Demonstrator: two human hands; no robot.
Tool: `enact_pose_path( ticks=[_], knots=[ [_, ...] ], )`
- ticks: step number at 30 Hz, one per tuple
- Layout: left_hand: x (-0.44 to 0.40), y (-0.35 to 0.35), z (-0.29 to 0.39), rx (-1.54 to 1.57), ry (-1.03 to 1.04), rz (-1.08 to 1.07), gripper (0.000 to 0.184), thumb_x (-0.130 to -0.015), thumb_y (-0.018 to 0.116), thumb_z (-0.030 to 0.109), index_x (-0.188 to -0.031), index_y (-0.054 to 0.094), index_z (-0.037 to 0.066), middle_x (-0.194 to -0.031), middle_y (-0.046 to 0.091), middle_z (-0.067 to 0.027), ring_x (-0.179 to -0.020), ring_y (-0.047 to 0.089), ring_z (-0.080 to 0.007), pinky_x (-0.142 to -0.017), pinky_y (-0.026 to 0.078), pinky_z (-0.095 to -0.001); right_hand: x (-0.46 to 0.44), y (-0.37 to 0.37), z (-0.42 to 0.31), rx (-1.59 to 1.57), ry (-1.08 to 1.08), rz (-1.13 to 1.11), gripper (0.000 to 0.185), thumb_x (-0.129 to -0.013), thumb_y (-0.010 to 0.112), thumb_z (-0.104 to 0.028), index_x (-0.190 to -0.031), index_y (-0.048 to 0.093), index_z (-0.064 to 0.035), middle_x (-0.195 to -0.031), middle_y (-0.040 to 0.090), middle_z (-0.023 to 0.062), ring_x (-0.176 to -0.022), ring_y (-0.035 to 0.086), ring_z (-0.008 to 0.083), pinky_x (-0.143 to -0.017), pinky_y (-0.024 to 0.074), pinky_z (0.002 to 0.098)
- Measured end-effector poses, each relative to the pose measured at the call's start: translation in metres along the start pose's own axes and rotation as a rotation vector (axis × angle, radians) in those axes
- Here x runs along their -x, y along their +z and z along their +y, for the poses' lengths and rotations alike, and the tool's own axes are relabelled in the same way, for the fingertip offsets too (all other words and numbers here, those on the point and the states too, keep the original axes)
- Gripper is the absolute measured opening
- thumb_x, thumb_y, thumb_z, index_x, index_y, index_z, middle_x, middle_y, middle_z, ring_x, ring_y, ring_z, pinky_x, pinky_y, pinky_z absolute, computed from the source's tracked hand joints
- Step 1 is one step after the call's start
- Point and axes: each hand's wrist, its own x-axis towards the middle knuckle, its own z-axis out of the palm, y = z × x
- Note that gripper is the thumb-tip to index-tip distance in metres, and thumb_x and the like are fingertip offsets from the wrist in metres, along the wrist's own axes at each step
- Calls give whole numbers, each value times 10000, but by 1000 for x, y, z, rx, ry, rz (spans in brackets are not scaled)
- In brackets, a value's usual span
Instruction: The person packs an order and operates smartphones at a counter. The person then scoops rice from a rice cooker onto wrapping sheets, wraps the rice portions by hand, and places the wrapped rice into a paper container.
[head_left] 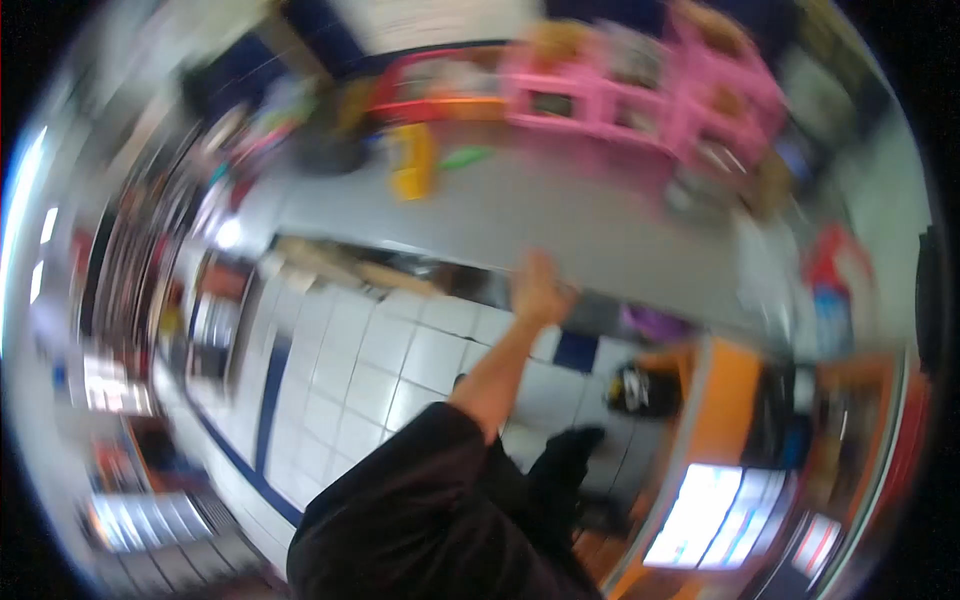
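My left hand [541,290] reaches forward from a black sleeve, over the near edge of a grey tabletop [570,195]. Motion smears its fingers, so whether they hold anything cannot be made out. Farther back on the tabletop are a yellow object [410,162] and a small green item [465,157]. Pink plastic bins [550,100] with contents I cannot make out line the back, beside a red and orange tray [440,104]. My right hand is outside the view.
To the right, an orange-edged desk [722,400] holds a bright screen [715,515]. A clear plastic bag [765,270] and a red-and-blue bottle [832,310] sit at the table's right end. White floor tiles [390,350] lie below; crowded shelves [135,250] stand left.
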Motion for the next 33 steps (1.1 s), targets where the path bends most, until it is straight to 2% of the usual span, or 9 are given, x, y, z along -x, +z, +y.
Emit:
enact_pose_path(
  ticks=[3, 8, 11, 14, 17, 23, 27, 29, 33],
  knots=[
    [20, -133, -14, 236, -25, -454, 868, -894, 602, 601, -1470, 417, -21, -1562, 367, -241, -1453, 328, -419, -1210, 263, -467, -8, 77, -160, -254, -309, -206, 469, -1034, 534, -350, -1198, 629, 79, -1133, 671, 263, -1050, 640, 435, -948, 507, 476],
    [107, -86, -144, 396, 517, 12, 790, -969, 531, 532, -1488, 378, -44, -1514, 420, -265, -1415, 406, -404, -1166, 284, -604, 92, 130, -391, -392, -668, -520, 444, -1038, 531, -320, -1223, 617, 74, -1144, 668, 262, -1065, 634, 435, -951, 502, 471],
    [217, -105, -296, 777, 348, -309, 641, -977, 526, 508, -1327, 555, -29, -1154, 673, -264, -1083, 631, -452, -935, 508, -490, 156, 139, -476, -335, -756, -668, 430, -1041, 530, -302, -1239, 610, 71, -1151, 666, 261, -1075, 630, 435, -952, 499, 468],
    [294, -68, -463, 419, 24, -774, 611, -851, 703, 538, -1132, 687, -4, -1102, 706, -225, -1014, 674, -402, -857, 533, -503, 191, 138, -518, -292, -750, -751, 417, -1044, 528, -284, -1254, 602, 68, -1158, 664, 260, -1084, 627, 436, -953, 496, 465],
    [327, -168, -578, 652, -292, -462, 718, -929, 633, 501, -1431, 501, 5, -1232, 656, -266, -1153, 624, -425, -1009, 485, -486, 202, 204, -580, -550, -909, -694, 405, -1047, 526, -265, -1269, 595, 66, -1164, 662, 259, -1093, 623, 436, -955, 493, 461],
    [358, -303, -835, 943, -768, 553, 592, -990, 572, 443, -1384, 548, 2, -1283, 636, -267, -1195, 613, -422, -1037, 474, -453, 398, 92, -1078, -649, -1386, -794, 506, -1055, 489, -376, -1392, 518, 0, -1435, 523, 219, -1330, 483, 401, -1110, 379, 443],
    [508, -222, -991, 517, -1226, 464, 543, -978, 573, 454, -1339, 606, 50, -1279, 648, -241, -1202, 609, -414, -1013, 491, -460, 511, 97, -1251, -688, -1424, -805, 629, -1046, 477, -436, -1519, 379, -34, -1586, 348, 204, -1444, 354, 384, -1170, 316, 446],
    [651, -121, -1027, 283, -1425, 341, 509, -987, 519, 447, -1309, 637, 71, -1291, 636, -245, -1219, 586, -419, -1048, 462, -470, 561, 120, -1330, -620, -1413, -825, 720, -1049, 446, -474, -1564, 271, -3, -1639, 243, 204, -1513, 235, 362, -1213, 244, 445],
    [775, -173, -899, 849, -2616, 700, 439, -1005, 452, 306, -1129, 639, -71, -884, 705, -229, -640, 675, -347, -526, 511, -550, 655, 168, -1417, 36, -1478, -972, 840, -1044, 375, -569, -1574, 179, 53, -1665, 129, 232, -1550, 117, 361, -1237, 151, 500]
  ],
)
